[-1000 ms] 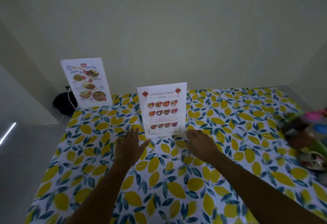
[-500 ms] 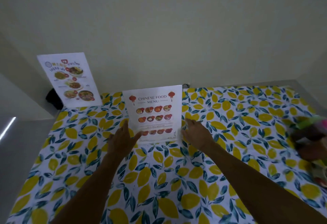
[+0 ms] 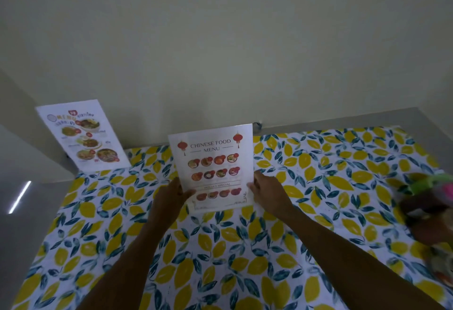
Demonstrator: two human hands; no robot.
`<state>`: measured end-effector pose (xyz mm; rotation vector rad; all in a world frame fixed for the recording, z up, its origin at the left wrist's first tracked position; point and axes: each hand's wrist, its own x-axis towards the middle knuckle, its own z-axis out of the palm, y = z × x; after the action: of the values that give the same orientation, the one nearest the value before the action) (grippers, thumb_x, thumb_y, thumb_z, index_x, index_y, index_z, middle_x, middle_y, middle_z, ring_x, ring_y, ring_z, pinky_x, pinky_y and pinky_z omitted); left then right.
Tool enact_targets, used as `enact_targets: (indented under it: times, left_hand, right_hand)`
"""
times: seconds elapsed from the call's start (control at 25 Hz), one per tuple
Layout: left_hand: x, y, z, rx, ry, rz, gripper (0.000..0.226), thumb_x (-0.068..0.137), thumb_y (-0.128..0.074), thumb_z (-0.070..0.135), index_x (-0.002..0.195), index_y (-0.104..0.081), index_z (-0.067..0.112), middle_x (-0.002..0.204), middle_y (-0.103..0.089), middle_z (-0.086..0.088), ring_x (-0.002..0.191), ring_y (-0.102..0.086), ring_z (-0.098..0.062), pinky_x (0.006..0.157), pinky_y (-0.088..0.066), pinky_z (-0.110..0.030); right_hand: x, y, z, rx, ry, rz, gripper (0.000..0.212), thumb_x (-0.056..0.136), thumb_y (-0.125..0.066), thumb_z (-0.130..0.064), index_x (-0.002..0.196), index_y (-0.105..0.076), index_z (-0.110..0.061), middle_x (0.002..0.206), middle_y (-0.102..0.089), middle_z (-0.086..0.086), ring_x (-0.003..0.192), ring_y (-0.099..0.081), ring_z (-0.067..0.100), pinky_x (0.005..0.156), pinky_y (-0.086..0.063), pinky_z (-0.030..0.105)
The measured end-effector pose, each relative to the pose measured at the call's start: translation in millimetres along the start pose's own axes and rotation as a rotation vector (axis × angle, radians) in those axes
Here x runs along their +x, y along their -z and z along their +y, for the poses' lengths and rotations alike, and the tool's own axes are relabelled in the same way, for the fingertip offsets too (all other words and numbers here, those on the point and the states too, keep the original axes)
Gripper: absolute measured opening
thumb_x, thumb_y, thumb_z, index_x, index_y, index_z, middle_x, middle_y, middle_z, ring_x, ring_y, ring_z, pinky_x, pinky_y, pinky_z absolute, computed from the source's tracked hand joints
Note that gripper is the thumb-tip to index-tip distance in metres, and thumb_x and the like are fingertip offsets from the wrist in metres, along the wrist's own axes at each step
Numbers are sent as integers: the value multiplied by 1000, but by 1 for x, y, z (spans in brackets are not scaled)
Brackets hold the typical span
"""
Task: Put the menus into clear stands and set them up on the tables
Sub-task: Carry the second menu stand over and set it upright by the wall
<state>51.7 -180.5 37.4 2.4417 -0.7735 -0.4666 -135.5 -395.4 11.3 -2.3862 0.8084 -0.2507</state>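
A Chinese food menu in a clear stand [image 3: 213,167] stands upright at the middle of the table. My left hand [image 3: 169,199] grips its lower left edge and my right hand [image 3: 266,193] grips its lower right edge. A second menu stand [image 3: 82,135], with pictures of dishes, stands tilted at the table's far left corner against the wall.
The table [image 3: 318,187] wears a cloth printed with yellow lemons and blue leaves and reaches the pale wall behind. A blurred pile of colourful items [image 3: 431,209] lies at the right edge. Grey floor shows on the left.
Both hands have gone from resting near the base of the Chinese food menu stand to gripping its lower side edges. The view has shifted slightly.
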Motion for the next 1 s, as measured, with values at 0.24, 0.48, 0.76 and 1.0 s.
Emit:
enact_targets:
  times: [0.24, 0.48, 0.76, 1.0]
  left_hand:
    - [23, -50, 132, -48, -93, 6, 46, 89, -64, 40, 128, -54, 18, 115, -72, -4, 92, -72, -18, 65, -52, -19]
    - [58, -138, 292, -102, -152, 37, 45, 88, -63, 45, 124, -56, 19, 112, -73, -4, 88, -69, -18, 65, -50, -24]
    - [96, -245, 441, -135, -312, -15, 48, 89, -64, 40, 130, -53, 18, 111, -73, -6, 92, -70, -22, 74, -54, -30]
    - [140, -313, 499, -89, -342, -42, 33, 92, -61, 29, 120, -54, 12, 95, -71, -9, 79, -67, -25, 64, -48, -30]
  right_hand:
    - [26, 114, 87, -17, 18, 58, 28, 96, -49, -36, 105, -55, -9, 88, -69, 11, 78, -64, 27, 63, -44, 31]
    - [51, 259, 211, -117, 18, 126, 27, 95, -53, -32, 101, -57, -6, 90, -71, 17, 81, -66, 36, 64, -47, 36]
    - [62, 369, 354, -124, -126, 206, 22, 91, -61, -30, 90, -57, -8, 84, -71, 19, 77, -66, 36, 64, -47, 34]
    - [87, 381, 448, -72, -184, 249, 20, 91, -61, -28, 94, -59, -8, 81, -72, 12, 71, -67, 28, 61, -47, 30]
